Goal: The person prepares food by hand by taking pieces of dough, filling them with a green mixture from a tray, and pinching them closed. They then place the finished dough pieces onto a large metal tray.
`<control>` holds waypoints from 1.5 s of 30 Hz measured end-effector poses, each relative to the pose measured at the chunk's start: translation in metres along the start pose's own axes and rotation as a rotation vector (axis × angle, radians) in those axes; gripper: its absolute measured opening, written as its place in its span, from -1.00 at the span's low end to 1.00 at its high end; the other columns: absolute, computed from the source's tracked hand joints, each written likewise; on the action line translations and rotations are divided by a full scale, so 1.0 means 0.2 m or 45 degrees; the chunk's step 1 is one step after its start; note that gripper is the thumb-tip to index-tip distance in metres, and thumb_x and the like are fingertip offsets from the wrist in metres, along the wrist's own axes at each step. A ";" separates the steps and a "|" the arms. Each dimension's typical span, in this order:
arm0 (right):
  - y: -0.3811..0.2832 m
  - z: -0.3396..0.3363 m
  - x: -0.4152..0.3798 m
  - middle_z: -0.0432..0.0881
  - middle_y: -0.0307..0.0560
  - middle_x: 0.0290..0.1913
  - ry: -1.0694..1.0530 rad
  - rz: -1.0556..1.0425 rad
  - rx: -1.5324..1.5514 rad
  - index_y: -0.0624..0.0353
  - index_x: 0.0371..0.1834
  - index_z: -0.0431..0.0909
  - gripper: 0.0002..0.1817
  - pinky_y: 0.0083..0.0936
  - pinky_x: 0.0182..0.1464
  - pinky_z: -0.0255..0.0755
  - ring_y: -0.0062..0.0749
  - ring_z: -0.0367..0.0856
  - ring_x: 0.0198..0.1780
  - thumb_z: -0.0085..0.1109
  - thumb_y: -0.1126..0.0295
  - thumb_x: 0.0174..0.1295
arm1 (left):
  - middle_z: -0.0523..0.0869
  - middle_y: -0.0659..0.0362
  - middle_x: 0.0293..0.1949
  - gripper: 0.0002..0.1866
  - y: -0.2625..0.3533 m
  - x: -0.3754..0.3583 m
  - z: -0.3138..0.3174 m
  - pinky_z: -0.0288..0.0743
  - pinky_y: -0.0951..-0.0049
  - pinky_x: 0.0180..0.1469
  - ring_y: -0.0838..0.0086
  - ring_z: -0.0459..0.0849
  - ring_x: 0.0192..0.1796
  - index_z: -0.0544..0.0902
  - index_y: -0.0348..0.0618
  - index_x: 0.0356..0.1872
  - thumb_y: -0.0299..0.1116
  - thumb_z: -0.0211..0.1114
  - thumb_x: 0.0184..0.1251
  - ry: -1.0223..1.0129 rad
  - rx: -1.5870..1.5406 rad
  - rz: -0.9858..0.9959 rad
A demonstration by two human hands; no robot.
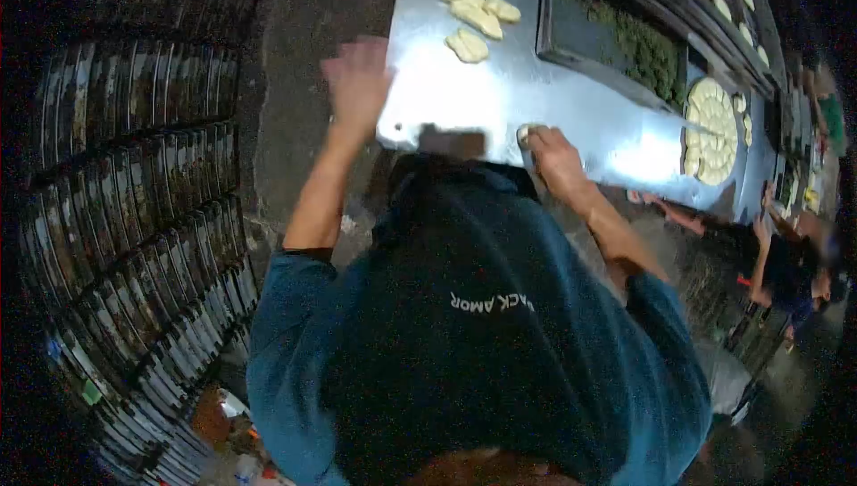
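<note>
My left hand (359, 84) is held over the left edge of the shiny metal table (446, 93), its fingers stretched out, somewhat blurred, with nothing in them. At the table's near edge my right hand (558, 163) is closed, with a small pale rounded end (524, 134) showing at its fingertips; I cannot tell what it belongs to. Between the hands, a dark brownish block-like shape (453, 142) shows at the near edge. Several lumps of pale dough (482, 17) lie at the far left of the table, one a little apart from the others.
A shallow tray of green filling (638, 53) stands along the table's far side. Further right lies a round slab of divided dough (711, 133). Another person (786, 254) is at the far right. Stacked metal trays (134, 174) fill racks on my left.
</note>
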State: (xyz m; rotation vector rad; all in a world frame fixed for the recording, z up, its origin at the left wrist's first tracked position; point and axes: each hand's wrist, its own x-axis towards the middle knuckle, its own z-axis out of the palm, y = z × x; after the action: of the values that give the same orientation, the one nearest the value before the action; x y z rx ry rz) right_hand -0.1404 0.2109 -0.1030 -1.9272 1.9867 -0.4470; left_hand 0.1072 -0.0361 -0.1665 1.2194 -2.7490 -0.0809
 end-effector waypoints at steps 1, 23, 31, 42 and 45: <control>0.01 0.05 0.00 0.59 0.01 -0.18 0.009 -0.040 -0.164 0.22 -0.24 0.58 -0.87 -0.33 -0.24 0.47 -0.03 0.52 -0.34 0.11 0.48 0.16 | 0.36 -0.11 0.29 -0.48 -0.21 -0.04 0.07 0.12 -0.29 0.25 -0.07 0.32 0.30 0.47 -0.16 0.16 0.00 0.05 0.34 -0.003 0.231 -0.291; 0.03 0.27 0.31 0.24 0.13 0.32 0.164 0.090 -0.477 0.10 0.30 0.28 -0.42 0.31 0.32 -0.10 0.21 0.10 0.36 0.07 0.12 0.24 | 0.66 -0.06 -0.08 -0.72 0.34 0.16 -0.03 0.50 0.38 0.04 0.21 0.66 -0.03 0.60 -0.27 -0.02 -0.40 0.19 0.27 0.141 -1.416 -0.361; 0.06 0.01 0.12 0.40 0.35 0.15 -0.200 0.180 0.001 0.29 -0.16 0.47 -0.67 -0.11 0.13 0.37 0.21 0.37 0.17 0.14 0.24 0.16 | 0.64 -0.13 -0.31 -0.70 0.46 0.34 -0.03 0.44 0.05 -0.09 0.00 0.59 -0.13 0.67 -0.22 -0.30 -0.19 0.22 0.11 -0.263 -0.447 0.237; 0.50 -1.20 0.93 0.67 -0.02 -0.08 0.260 0.179 0.248 0.20 0.09 0.55 -0.60 -0.40 -0.01 0.50 -0.41 0.64 -0.08 0.19 0.24 0.25 | 0.66 0.13 -0.31 -0.58 0.35 -0.06 -0.28 0.52 0.57 -0.34 0.59 0.60 -0.36 0.45 -0.39 0.12 -0.40 0.25 0.30 -0.215 -1.970 -0.888; 0.85 -1.36 1.36 0.71 0.05 -0.21 0.784 -0.031 0.131 0.09 0.06 0.59 -0.59 -0.37 -0.15 0.53 -0.23 0.71 -0.23 0.19 0.12 0.20 | 0.64 0.26 -0.33 -0.73 0.45 -0.11 -0.29 0.42 0.65 -0.31 0.66 0.53 -0.35 0.61 -0.35 -0.06 -0.39 0.25 0.29 -0.110 -1.950 -0.882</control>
State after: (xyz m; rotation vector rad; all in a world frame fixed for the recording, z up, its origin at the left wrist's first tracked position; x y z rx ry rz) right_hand -0.4219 -0.0582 0.0580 -1.8993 2.2252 -1.2473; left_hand 0.0644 0.0409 -0.1030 1.3517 -1.2570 -1.8068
